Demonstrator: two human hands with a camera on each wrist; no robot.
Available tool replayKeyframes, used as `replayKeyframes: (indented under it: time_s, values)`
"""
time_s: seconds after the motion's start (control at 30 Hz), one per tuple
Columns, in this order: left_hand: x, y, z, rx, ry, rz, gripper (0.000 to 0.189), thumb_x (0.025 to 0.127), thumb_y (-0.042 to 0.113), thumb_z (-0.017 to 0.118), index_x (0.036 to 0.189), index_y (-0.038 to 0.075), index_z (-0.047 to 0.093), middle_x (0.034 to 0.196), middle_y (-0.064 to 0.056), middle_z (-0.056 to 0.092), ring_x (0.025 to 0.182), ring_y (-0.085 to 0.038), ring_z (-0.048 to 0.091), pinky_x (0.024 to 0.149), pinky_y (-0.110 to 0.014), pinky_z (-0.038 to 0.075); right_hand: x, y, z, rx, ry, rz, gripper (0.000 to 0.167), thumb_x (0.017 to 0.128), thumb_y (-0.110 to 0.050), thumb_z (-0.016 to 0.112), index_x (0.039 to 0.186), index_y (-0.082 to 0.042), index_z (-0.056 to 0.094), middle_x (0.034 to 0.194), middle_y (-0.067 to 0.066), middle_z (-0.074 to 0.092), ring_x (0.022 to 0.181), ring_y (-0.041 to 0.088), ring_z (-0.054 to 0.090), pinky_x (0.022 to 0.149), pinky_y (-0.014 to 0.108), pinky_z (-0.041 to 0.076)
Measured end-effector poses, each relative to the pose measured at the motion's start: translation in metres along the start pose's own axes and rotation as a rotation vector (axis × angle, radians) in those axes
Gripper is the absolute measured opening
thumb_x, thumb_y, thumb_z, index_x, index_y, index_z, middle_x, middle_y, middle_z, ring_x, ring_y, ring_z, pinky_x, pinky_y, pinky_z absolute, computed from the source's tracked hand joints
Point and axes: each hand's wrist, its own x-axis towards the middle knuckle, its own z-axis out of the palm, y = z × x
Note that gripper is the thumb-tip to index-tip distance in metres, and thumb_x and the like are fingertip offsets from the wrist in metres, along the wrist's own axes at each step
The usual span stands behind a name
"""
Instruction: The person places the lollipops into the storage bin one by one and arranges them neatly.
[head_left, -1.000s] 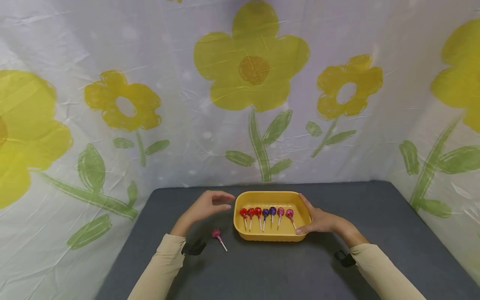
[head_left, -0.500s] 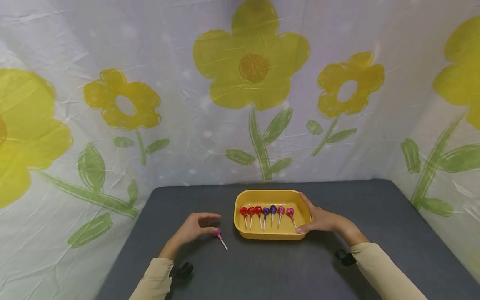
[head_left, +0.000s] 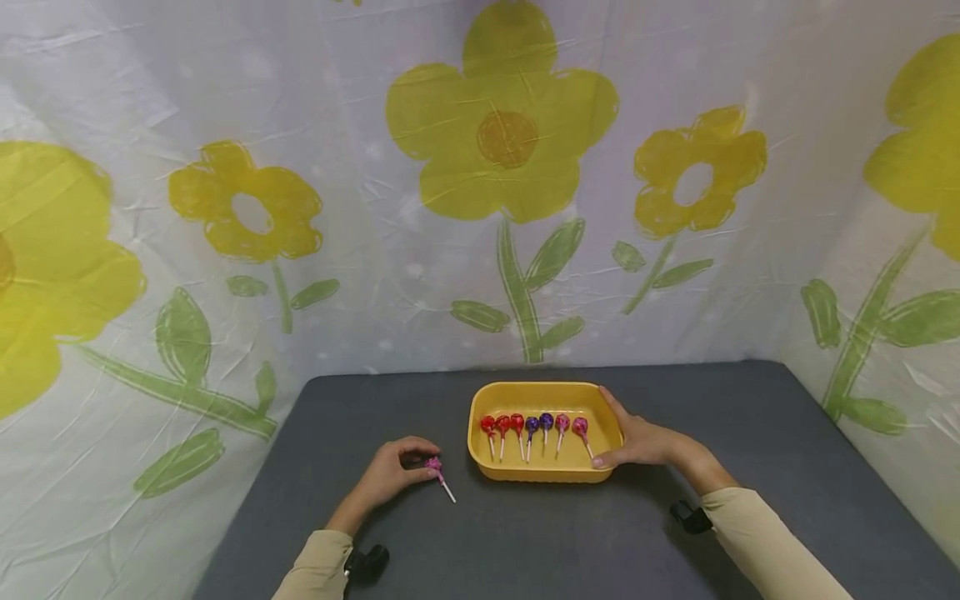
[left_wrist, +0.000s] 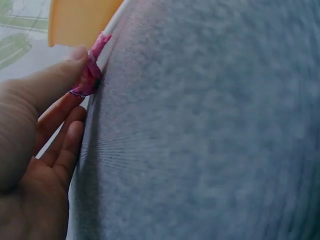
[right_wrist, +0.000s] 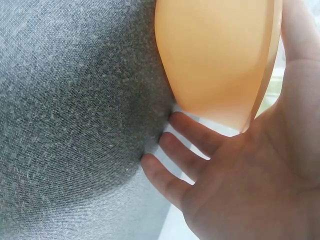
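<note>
My left hand (head_left: 388, 473) is at a pink-wrapped lollipop (head_left: 435, 467) lying on the table left of the yellow tray (head_left: 540, 473). In the left wrist view, the thumb and a finger pinch the wrapped head of this lollipop (left_wrist: 91, 75), while the other fingers lie below it. My right hand (head_left: 647, 442) holds the tray's right end, its thumb on the near corner and a finger at the far corner. Three more fingers show beneath the tray wall (right_wrist: 215, 60) in the right wrist view. Inside the tray, red lollipops (head_left: 502, 427), purple lollipops (head_left: 532, 427) and pink lollipops (head_left: 580, 427) form one row.
Dark grey cloth covers the table (head_left: 540, 542). A white curtain (head_left: 360, 275) printed with yellow flowers hangs behind it and along both sides. Each wrist carries a small black device, such as the left wrist device (head_left: 367, 564).
My left hand has come away from the tray's left side, down and left to the loose lollipop, and its fingers have closed on the head. The right hand and tray stay put.
</note>
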Motion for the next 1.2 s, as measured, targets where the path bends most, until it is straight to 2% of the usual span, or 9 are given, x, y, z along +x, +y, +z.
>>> replayKeyframes:
  time_s: [0.07,0.13,0.3,0.4,0.63,0.83,1.0,1.13,1.2]
  values:
    - [0.0,0.0,0.002,0.006,0.023,0.009,0.032,0.076,0.009,0.085,0.106,0.003,0.075,0.106,-0.014,0.073,0.096,-0.022,0.068,0.082,-0.03,0.056,0.0,0.0,0.0,0.002,0.001,0.001,0.133,0.076,-0.057,0.079,0.158,-0.014,-0.017,0.163,0.032,0.005,0.147,0.056,0.018,0.113,0.069,0.025]
    - [0.0,0.0,0.003,0.011,0.035,0.006,0.031,0.075,0.009,0.085,0.104,0.003,0.075,0.103,-0.013,0.074,0.094,-0.024,0.068,0.08,-0.03,0.056,0.0,0.0,0.0,0.003,0.002,0.005,0.133,0.076,-0.056,0.079,0.158,-0.014,-0.017,0.163,0.031,0.005,0.147,0.056,0.018,0.114,0.069,0.025]
    - [0.001,-0.002,0.001,0.009,0.017,0.0,0.028,0.075,0.018,0.086,0.102,0.011,0.078,0.096,-0.004,0.075,0.086,-0.006,0.067,0.076,-0.023,0.055,0.0,-0.002,0.001,0.002,0.002,0.019,0.132,0.076,-0.057,0.079,0.158,-0.015,-0.016,0.163,0.031,0.005,0.147,0.056,0.018,0.113,0.07,0.024]
    - [0.001,-0.002,-0.003,-0.033,0.006,0.014,0.027,0.077,0.019,0.084,0.102,0.012,0.078,0.095,-0.004,0.075,0.086,0.0,0.066,0.076,-0.023,0.056,-0.001,-0.001,0.001,-0.001,0.001,0.013,0.132,0.076,-0.056,0.079,0.158,-0.014,-0.016,0.163,0.031,0.005,0.146,0.056,0.018,0.113,0.069,0.025]
    - [0.004,0.003,-0.009,-0.075,0.039,0.067,0.027,0.078,0.01,0.082,0.104,0.003,0.077,0.096,-0.011,0.075,0.087,-0.004,0.068,0.076,-0.023,0.057,0.0,-0.001,0.0,-0.004,0.008,-0.006,0.133,0.076,-0.056,0.079,0.158,-0.014,-0.016,0.163,0.032,0.006,0.146,0.056,0.021,0.113,0.068,0.027]
    - [0.017,0.021,-0.016,-0.105,0.03,0.028,0.03,0.08,0.001,0.079,0.108,-0.007,0.072,0.1,-0.02,0.072,0.087,-0.008,0.068,0.077,-0.023,0.058,0.0,-0.001,0.0,-0.003,0.004,-0.001,0.133,0.076,-0.057,0.079,0.158,-0.013,-0.016,0.163,0.032,0.006,0.146,0.056,0.021,0.113,0.069,0.026]
    - [0.035,0.042,-0.024,-0.121,0.015,-0.007,0.031,0.083,0.012,0.079,0.113,0.008,0.075,0.106,-0.01,0.072,0.092,-0.004,0.066,0.084,-0.023,0.057,-0.001,-0.002,0.0,-0.007,0.009,-0.005,0.132,0.076,-0.056,0.079,0.158,-0.015,-0.016,0.163,0.032,0.006,0.145,0.056,0.021,0.113,0.068,0.027]
    - [0.051,0.059,-0.026,-0.119,-0.014,-0.007,0.03,0.085,0.027,0.078,0.114,0.021,0.075,0.109,-0.002,0.072,0.097,-0.008,0.068,0.088,-0.024,0.057,-0.001,-0.002,-0.001,-0.007,0.007,-0.006,0.132,0.077,-0.055,0.079,0.158,-0.015,-0.017,0.163,0.032,0.006,0.146,0.056,0.021,0.113,0.068,0.027]
    - [0.059,0.067,-0.024,-0.126,-0.029,-0.011,0.03,0.085,0.031,0.078,0.113,0.024,0.074,0.109,0.001,0.072,0.097,-0.01,0.069,0.088,-0.024,0.056,-0.001,-0.002,-0.001,-0.005,0.006,-0.008,0.132,0.077,-0.055,0.079,0.158,-0.016,-0.017,0.163,0.031,0.005,0.146,0.056,0.02,0.113,0.068,0.027]
